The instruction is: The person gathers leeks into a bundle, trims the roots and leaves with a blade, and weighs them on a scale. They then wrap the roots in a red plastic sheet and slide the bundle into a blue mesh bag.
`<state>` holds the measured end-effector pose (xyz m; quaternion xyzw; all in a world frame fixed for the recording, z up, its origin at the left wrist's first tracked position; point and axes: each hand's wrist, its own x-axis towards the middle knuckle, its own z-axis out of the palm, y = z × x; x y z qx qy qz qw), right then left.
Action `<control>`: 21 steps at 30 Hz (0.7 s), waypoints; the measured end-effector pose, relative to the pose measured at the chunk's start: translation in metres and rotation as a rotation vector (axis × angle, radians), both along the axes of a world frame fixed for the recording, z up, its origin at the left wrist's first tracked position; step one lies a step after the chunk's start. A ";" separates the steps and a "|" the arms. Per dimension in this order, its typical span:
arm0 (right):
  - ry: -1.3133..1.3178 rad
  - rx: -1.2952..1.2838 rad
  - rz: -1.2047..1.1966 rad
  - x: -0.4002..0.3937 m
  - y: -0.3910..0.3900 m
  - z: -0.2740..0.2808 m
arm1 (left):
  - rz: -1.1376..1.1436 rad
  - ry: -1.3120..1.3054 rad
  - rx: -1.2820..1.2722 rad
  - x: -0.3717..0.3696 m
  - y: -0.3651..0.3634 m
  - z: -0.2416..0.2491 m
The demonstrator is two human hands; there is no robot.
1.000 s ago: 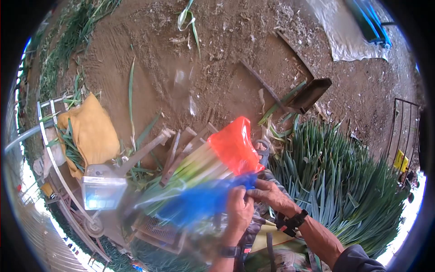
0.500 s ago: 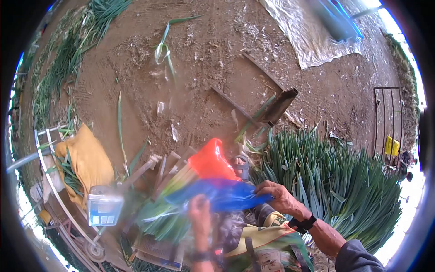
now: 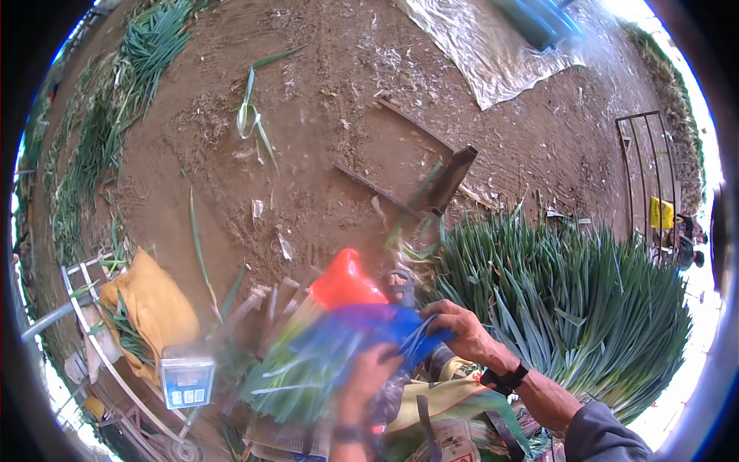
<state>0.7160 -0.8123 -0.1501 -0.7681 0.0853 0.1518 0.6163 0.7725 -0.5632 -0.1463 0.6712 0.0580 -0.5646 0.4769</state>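
A sheet of thin blue plastic [image 3: 392, 319], like a bag, lies stretched across my lap. My right hand [image 3: 462, 329] pinches its right end. Blurred by motion, my left hand [image 3: 371, 376] overlaps the plastic's lower edge. Under the blue plastic is a bundle of leeks [image 3: 289, 381], its green leaves pointing down toward me. A shiny orange-red plastic bag [image 3: 348, 283] sits just beyond the blue plastic, at the pale end of the bundle. A patterned apron or cloth [image 3: 419, 404] covers my lap.
A large heap of leeks [image 3: 570, 300] lies on the right. At left are a yellow cloth [image 3: 154, 300], a clear plastic box [image 3: 187, 381] and a white metal frame [image 3: 100, 331]. Ahead, a wood or metal frame [image 3: 454, 181] rests on the dirt ground, with a pale sheet [image 3: 493, 58] farther off.
My left hand has moved right and down, toward my right hand. The blue plastic has spread farther over the leek leaves. My right hand keeps its pinch, and the view has shifted slightly.
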 end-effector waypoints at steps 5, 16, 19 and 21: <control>0.041 -0.124 -0.006 0.004 -0.005 0.002 | 0.295 -0.102 0.102 -0.011 -0.001 -0.008; 0.191 -0.164 0.032 0.023 0.008 0.031 | 0.569 -0.209 0.144 -0.017 -0.012 -0.025; 0.409 -0.015 -0.037 0.020 0.038 0.021 | 0.425 -0.240 0.185 -0.021 -0.025 -0.025; 0.473 0.040 -0.087 0.004 0.051 -0.010 | 0.452 -0.262 0.187 -0.021 -0.025 -0.022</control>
